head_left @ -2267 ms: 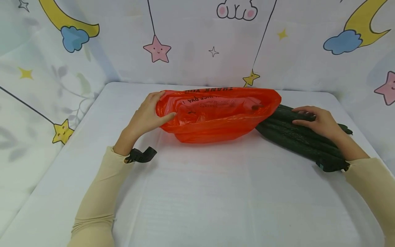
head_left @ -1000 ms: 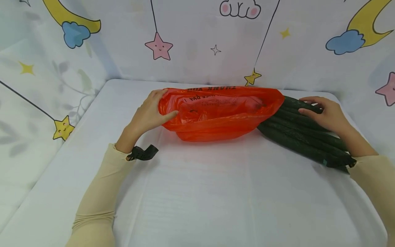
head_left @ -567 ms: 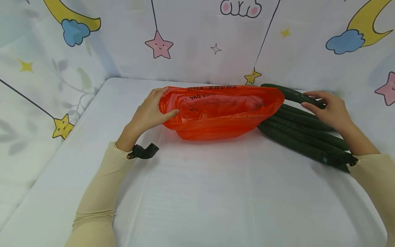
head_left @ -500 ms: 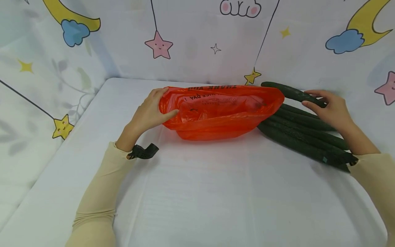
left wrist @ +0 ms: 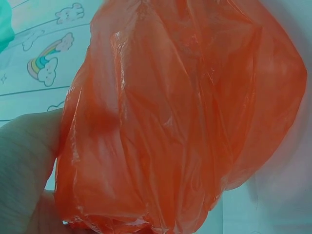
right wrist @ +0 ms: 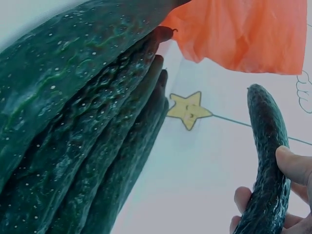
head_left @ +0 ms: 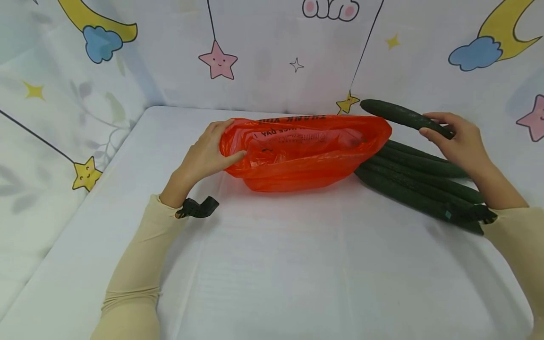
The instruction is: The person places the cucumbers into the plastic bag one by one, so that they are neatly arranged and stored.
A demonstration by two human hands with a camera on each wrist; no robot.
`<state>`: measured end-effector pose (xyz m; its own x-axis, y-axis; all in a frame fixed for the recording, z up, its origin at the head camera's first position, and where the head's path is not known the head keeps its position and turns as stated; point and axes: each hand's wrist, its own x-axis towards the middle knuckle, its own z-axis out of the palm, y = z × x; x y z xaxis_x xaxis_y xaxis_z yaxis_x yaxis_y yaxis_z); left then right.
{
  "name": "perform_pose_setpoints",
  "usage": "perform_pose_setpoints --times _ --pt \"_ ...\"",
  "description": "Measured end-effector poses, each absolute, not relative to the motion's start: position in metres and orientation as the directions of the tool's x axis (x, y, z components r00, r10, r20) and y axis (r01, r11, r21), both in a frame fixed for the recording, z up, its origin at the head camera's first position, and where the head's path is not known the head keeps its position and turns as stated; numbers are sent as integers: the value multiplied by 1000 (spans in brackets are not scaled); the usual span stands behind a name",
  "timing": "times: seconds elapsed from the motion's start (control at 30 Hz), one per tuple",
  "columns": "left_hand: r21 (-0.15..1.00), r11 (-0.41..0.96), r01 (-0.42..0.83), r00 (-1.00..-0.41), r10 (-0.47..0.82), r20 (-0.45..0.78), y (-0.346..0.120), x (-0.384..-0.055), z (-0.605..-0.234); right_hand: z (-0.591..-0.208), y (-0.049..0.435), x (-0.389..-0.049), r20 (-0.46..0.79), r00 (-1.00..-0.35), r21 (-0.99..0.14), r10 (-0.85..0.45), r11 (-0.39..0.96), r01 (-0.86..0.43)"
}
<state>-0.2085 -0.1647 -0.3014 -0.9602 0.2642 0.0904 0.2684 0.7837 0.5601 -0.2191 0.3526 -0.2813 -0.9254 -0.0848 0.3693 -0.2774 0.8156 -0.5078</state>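
Note:
A red plastic bag [head_left: 297, 177] with black lettering stands at the far middle of the table, its mouth spread wide. My left hand [head_left: 199, 158] holds the bag's left rim, the thumb lying over the mouth. In the left wrist view, red plastic [left wrist: 161, 122] covers the fingertips. My right hand [head_left: 465, 144] grips one cucumber [head_left: 399, 114] near its right end, thumb on one side and fingers on the other. The cucumber's far end points left, just behind the bag's right corner. Several other cucumbers [head_left: 412, 182] lie side by side below the right hand.
The white table [head_left: 272, 264] runs back to a pale cloth backdrop [head_left: 263, 56] printed with moons and stars. The loose cucumbers lie right of the bag, their left ends close to it. Black bands [head_left: 197, 207] circle both wrists.
My right hand has lifted one cucumber off the back of the bunch, moving it up and away from the others. The left hand stays at the bag's rim.

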Motion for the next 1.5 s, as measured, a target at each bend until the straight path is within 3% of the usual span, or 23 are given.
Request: perform_pose_setpoints --times 0.7,0.93,1.27,1.5 --pt "550 790 272 -959 272 83 -162 -209 -301 -256 325 -208 373 -923 -572 -99 758 -313" --pt "549 790 274 -958 276 81 -162 -208 -302 -250 311 -199 426 -891 -563 -160 723 -399" --pt "548 792 271 -959 274 78 -161 -207 -301 -244 290 -190 490 -827 -459 -275 725 -513" --pt "546 791 276 -958 275 85 -160 -207 -300 -242 279 -188 545 -752 -400 -371 673 -622"
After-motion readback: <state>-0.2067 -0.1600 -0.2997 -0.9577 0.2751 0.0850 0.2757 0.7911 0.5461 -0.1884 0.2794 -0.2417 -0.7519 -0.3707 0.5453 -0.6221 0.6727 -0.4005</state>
